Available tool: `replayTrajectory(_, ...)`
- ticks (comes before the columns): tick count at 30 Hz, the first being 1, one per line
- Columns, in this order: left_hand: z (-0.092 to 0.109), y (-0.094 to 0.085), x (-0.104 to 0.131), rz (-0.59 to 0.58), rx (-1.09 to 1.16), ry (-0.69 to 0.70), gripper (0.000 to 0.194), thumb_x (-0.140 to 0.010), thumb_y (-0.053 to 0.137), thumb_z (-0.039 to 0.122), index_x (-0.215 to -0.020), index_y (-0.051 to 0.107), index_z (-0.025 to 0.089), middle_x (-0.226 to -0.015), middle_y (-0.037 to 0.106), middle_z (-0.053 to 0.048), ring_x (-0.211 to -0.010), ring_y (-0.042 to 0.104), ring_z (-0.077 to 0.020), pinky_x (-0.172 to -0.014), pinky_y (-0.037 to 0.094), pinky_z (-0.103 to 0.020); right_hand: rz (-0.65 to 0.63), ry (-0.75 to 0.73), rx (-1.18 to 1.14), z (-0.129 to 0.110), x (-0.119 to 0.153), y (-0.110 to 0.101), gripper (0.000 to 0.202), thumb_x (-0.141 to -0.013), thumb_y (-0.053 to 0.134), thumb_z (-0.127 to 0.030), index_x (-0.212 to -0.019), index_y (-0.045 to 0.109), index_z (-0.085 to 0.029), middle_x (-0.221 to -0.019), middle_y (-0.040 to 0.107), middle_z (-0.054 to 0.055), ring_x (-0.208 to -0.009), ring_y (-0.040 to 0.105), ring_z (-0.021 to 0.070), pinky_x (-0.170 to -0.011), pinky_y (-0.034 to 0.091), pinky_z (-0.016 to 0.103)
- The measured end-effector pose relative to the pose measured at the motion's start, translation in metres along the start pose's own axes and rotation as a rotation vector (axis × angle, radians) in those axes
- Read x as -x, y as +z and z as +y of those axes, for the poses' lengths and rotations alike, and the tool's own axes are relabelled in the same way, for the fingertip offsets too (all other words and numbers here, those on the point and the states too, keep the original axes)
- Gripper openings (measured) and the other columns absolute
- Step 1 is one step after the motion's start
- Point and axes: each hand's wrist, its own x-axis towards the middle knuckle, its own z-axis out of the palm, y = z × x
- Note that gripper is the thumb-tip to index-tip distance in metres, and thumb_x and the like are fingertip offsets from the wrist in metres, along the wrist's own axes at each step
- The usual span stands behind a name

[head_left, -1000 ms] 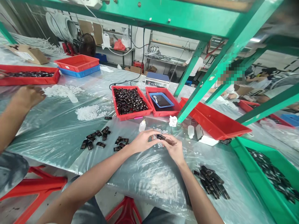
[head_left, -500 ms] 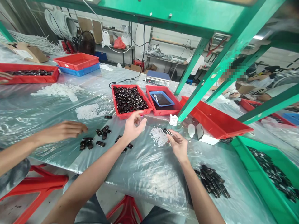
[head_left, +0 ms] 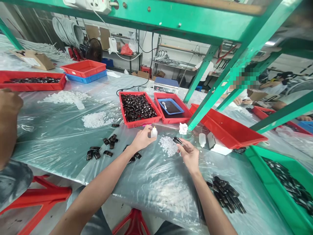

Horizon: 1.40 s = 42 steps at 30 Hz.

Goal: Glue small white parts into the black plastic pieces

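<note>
My left hand (head_left: 143, 138) is closed around a small white squeeze bottle (head_left: 154, 133) with a yellowish tip pointing up. My right hand (head_left: 189, 153) pinches a small black glossy piece (head_left: 177, 140) between thumb and fingers, over the right edge of a pile of tiny clear-white bits (head_left: 167, 145). Beneath and beside my left forearm lie a few loose black pieces (head_left: 137, 156), partly hidden by it. A heap of black pieces (head_left: 227, 194) rests on the plastic-covered table to the right of my right forearm.
Ahead stand a red tray of black pieces (head_left: 139, 106) and a red tray holding a blue one (head_left: 171, 107). A green post (head_left: 207, 101) slants down to the table. A green bin (head_left: 264, 176) sits right. A co-worker's hand (head_left: 11, 104) is at far left.
The bottle in my left hand now stands upright in plain view; before, it was mostly hidden by the fingers. The co-worker's arm has drawn back left. My view has shifted slightly.
</note>
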Motion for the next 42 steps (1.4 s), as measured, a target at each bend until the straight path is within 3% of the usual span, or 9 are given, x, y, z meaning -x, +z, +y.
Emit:
replayTrajectory(5,0.008,0.017,0.001,0.099,0.544,-0.001,0.047,-0.071,0.081,0.03,-0.098,0.043,0.023,-0.096,0.075,-0.005,-0.088,0.072,-0.0211,-0.086,0.052,-0.036,-0.056,0.051,-0.058,-0.005,0.0,0.0,0.044,-0.073,0.081,-0.042,-0.107,0.072,-0.016,-0.063,0.066,0.001,-0.046,0.048,0.0115,-0.042,0.038,0.026)
replayTrajectory(9,0.019,0.022,0.004,0.103,0.851,-0.102,0.051,-0.069,0.084,0.035,-0.103,0.049,0.02,-0.092,0.074,-0.005,-0.082,0.071,-0.0192,-0.079,0.054,-0.033,-0.089,0.088,-0.123,-0.008,0.0,0.001,0.044,-0.073,0.082,-0.042,-0.107,0.073,-0.016,-0.059,0.064,0.0,-0.047,0.048,0.0116,-0.042,0.037,0.025)
replayTrajectory(15,0.033,0.014,0.011,-0.107,1.064,-0.209,0.053,-0.078,0.076,0.046,-0.121,0.061,0.019,-0.099,0.07,-0.008,-0.081,0.069,-0.0195,-0.06,0.054,-0.026,-0.144,0.131,-0.2,-0.011,0.001,-0.002,0.042,-0.074,0.082,-0.042,-0.107,0.074,-0.017,-0.06,0.066,0.0,-0.048,0.049,0.0116,-0.043,0.038,0.024)
replayTrajectory(19,0.038,0.015,0.015,-0.194,1.21,-0.286,0.043,-0.082,0.07,0.049,-0.113,0.064,0.018,-0.083,0.065,-0.003,-0.057,0.055,-0.0095,-0.044,0.037,-0.019,-0.14,0.124,-0.175,-0.011,0.001,-0.004,0.044,-0.077,0.078,-0.047,-0.11,0.074,-0.018,-0.066,0.069,0.003,-0.05,0.052,0.0132,-0.043,0.04,0.025)
replayTrajectory(24,0.041,0.019,0.018,-0.159,1.238,-0.335,0.036,-0.083,0.07,0.049,-0.078,0.06,0.014,-0.057,0.047,0.004,-0.043,0.033,-0.0045,-0.041,0.024,-0.019,-0.111,0.074,-0.067,-0.009,0.0,-0.004,0.045,-0.077,0.075,-0.052,-0.105,0.076,-0.017,-0.064,0.069,0.003,-0.045,0.049,0.0118,-0.042,0.038,0.025)
replayTrajectory(27,0.042,0.019,0.018,-0.099,1.256,-0.34,0.035,-0.077,0.077,0.046,-0.083,0.064,0.014,-0.06,0.049,0.003,-0.046,0.037,-0.005,-0.042,0.023,-0.019,-0.115,0.076,-0.023,-0.007,0.0,-0.004,0.045,-0.077,0.076,-0.052,-0.104,0.077,-0.017,-0.054,0.063,0.0,-0.042,0.044,0.011,-0.041,0.037,0.025)
replayTrajectory(32,0.041,0.021,0.016,-0.035,1.269,-0.378,0.045,-0.07,0.084,0.046,-0.097,0.069,0.012,-0.068,0.054,0.001,-0.051,0.041,-0.0048,-0.044,0.026,-0.018,-0.143,0.088,-0.028,-0.002,0.001,-0.002,0.047,-0.076,0.076,-0.053,-0.105,0.076,-0.016,-0.055,0.063,0.001,-0.045,0.046,0.0123,-0.042,0.035,0.025)
replayTrajectory(42,0.039,0.024,0.017,-0.032,1.168,-0.352,0.043,-0.07,0.082,0.049,-0.086,0.069,0.012,-0.061,0.047,0.003,-0.049,0.038,-0.0053,-0.042,0.022,-0.02,-0.14,0.094,-0.006,-0.011,0.002,-0.001,0.044,-0.077,0.074,-0.055,-0.099,0.075,-0.017,-0.053,0.061,-0.001,-0.043,0.042,0.0114,-0.043,0.034,0.026)
